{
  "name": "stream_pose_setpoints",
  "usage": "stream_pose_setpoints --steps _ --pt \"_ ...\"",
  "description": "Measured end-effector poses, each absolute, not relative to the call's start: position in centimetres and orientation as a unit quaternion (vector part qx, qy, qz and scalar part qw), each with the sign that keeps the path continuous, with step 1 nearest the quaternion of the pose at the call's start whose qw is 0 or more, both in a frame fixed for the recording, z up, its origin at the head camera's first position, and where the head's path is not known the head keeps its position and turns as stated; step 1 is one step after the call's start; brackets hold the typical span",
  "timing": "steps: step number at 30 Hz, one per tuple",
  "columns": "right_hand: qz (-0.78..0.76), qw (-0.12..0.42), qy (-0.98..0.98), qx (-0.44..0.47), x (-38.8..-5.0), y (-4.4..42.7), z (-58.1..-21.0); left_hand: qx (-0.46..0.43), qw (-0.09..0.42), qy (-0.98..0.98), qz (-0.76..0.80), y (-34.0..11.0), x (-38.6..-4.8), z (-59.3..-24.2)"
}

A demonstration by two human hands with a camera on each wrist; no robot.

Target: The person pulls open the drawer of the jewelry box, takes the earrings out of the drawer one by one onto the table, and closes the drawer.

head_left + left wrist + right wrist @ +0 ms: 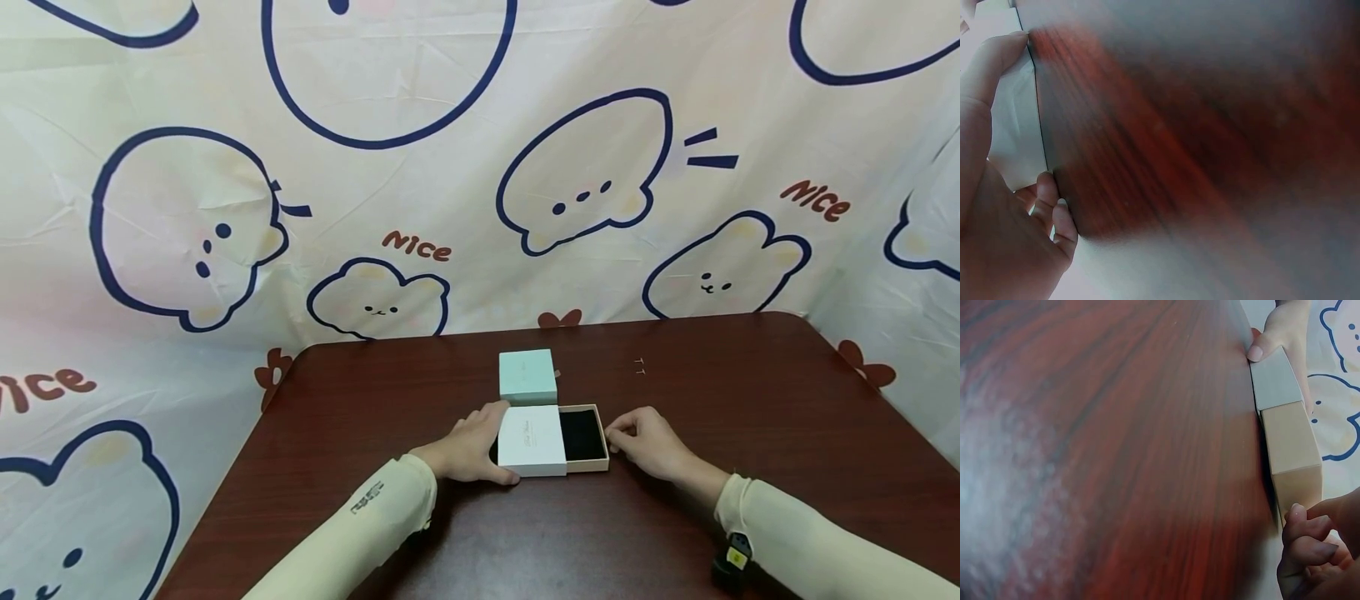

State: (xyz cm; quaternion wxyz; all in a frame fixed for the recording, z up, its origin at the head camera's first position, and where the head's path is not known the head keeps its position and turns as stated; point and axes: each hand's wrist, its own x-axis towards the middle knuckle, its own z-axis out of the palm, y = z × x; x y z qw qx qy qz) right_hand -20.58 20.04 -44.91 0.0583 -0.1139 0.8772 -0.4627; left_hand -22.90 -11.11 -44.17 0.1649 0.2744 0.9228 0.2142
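A white sliding gift box [531, 440] lies on the table, with its beige inner tray [602, 440] drawn partly out to the right. Black padding [580, 435] shows inside the tray. My left hand [471, 446] grips the white sleeve from its left end, thumb at the front and fingers toward the back. At the tray's right end my right hand [648, 443] pinches with thumb and curled index finger; the exact bit between the fingertips is hidden. In the right wrist view the tray [1294, 437] sticks out of the sleeve [1277, 378] toward these fingers.
A pale mint box lid [527, 375] sits right behind the white box. Two tiny thin pieces, perhaps earrings [640, 366], lie at the back right of the dark wooden table [390, 383]. A cartoon-printed cloth [465, 183] hangs behind and at both sides.
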Motion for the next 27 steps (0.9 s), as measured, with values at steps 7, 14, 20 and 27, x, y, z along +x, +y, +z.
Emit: stream_pose_setpoints --steps 7,14,20,27 --pt "-0.455 0.063 0.882 -0.105 -20.54 19.78 -44.90 0.274 0.164 0.924 0.211 -11.09 -22.82 -44.13" --pt "-0.455 0.058 0.882 -0.107 -20.50 19.55 -44.80 0.273 0.165 0.924 0.209 -11.10 -22.97 -44.17" --pt "-0.462 0.061 0.877 -0.115 -20.56 19.42 -44.72 0.273 0.167 0.924 0.209 -11.09 -22.98 -44.16" --pt "-0.465 0.065 0.875 -0.119 -20.69 19.26 -44.86 0.272 0.168 0.924 0.210 -11.03 -22.87 -44.04"
